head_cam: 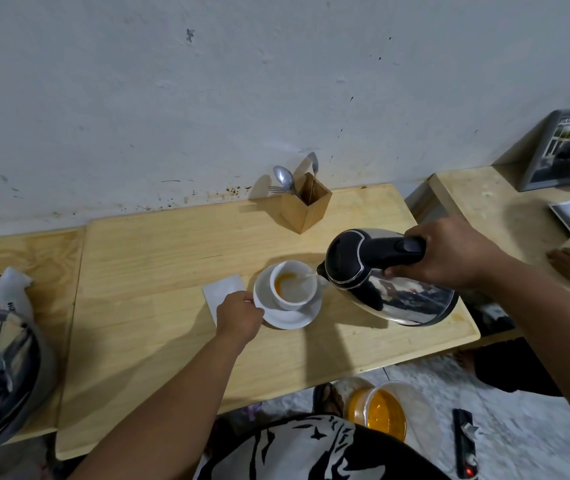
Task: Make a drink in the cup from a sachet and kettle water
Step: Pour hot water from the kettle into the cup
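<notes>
The right hand (450, 258) gripped the black handle of the steel kettle (391, 282), tilted left, a thin stream entering the white cup (294, 284). The cup, smeared orange inside, sat on a saucer (290, 317) mid-table (172, 258); the left hand (238, 315) pinched the saucer's left rim.

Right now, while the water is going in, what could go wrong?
1. The stream from the kettle enters near the cup rim, so a wobble could send water onto the saucer or table.
2. The left hand holds the saucer edge, close to the pour, so splashes might reach the fingers.
3. The right hand carries the tilted kettle alone; tipping further could overfill the small cup.
</notes>
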